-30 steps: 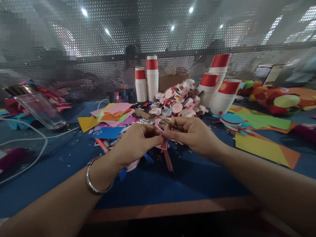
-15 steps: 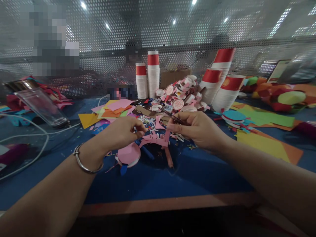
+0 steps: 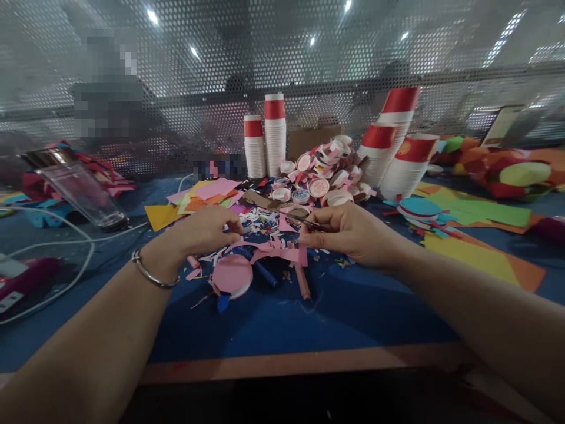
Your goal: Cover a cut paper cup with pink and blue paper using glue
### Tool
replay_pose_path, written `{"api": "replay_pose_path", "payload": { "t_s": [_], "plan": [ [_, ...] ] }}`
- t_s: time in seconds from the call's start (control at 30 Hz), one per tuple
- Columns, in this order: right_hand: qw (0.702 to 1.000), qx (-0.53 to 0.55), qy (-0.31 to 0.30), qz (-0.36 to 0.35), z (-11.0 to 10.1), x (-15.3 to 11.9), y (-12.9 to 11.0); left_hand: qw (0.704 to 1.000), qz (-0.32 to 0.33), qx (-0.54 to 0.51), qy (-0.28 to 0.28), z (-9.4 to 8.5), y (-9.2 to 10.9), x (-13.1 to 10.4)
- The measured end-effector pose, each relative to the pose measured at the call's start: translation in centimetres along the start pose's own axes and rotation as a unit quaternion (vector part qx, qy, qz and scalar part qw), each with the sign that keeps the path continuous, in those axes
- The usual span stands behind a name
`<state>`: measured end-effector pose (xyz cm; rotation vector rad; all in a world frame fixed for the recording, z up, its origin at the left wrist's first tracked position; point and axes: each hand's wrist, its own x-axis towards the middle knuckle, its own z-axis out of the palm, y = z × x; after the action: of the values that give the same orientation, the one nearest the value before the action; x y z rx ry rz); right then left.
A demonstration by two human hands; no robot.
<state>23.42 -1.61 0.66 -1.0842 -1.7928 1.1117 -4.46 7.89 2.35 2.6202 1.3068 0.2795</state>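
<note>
My right hand [image 3: 342, 235] is closed on a slim dark pair of scissors [image 3: 309, 221], whose tips point left and away from me. Beneath its thumb lies the end of a fringed pink paper strip [image 3: 280, 252]. My left hand [image 3: 209, 231], wearing a silver bangle, hovers left of the strip with curled fingers and thumb close together. Whatever may be between those fingertips is too small to make out. Just below it a pink-topped paper disc [image 3: 232, 274] rests on the table. A blue stick-like piece [image 3: 265, 273] and a brownish-pink one [image 3: 302, 282] lie beside the disc.
Behind my hands, paper scraps [image 3: 260, 222] spread before a heap of cut cup bottoms [image 3: 324, 176]. Stacked paper cups [image 3: 275, 141] rise on both sides. Coloured sheets [image 3: 477, 259] lie right; a clear bottle [image 3: 79, 188] and white cable [image 3: 90, 253] are left.
My left hand has drawn back to the left, away from the pink strip, showing more of the scraps. My right hand stays nearly in place, with the scissors now flatter.
</note>
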Motion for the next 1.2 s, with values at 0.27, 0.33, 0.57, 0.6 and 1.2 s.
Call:
{"api": "replay_pose_path", "payload": {
  "t_s": [0.27,0.33,0.57,0.6,1.2],
  "plan": [
    [0.998,-0.055,-0.018,-0.005,-0.2,0.1,0.3,0.997,0.063,0.033,-0.015,0.9,1.1,0.6],
    [0.998,-0.064,-0.016,0.001,-0.2,0.1,0.4,0.996,0.074,0.044,-0.016,1.2,1.1,0.9],
    [0.994,-0.107,-0.03,0.025,-0.3,0.0,0.1,0.991,0.053,0.099,0.074,1.2,2.0,1.0],
    [0.993,-0.111,-0.032,0.027,-0.4,0.0,0.0,0.991,0.057,0.096,0.074,1.1,2.5,0.8],
    [0.987,-0.154,-0.047,0.008,-1.4,0.2,0.6,0.989,0.137,0.031,0.05,1.6,3.7,0.1]
  ]
}}
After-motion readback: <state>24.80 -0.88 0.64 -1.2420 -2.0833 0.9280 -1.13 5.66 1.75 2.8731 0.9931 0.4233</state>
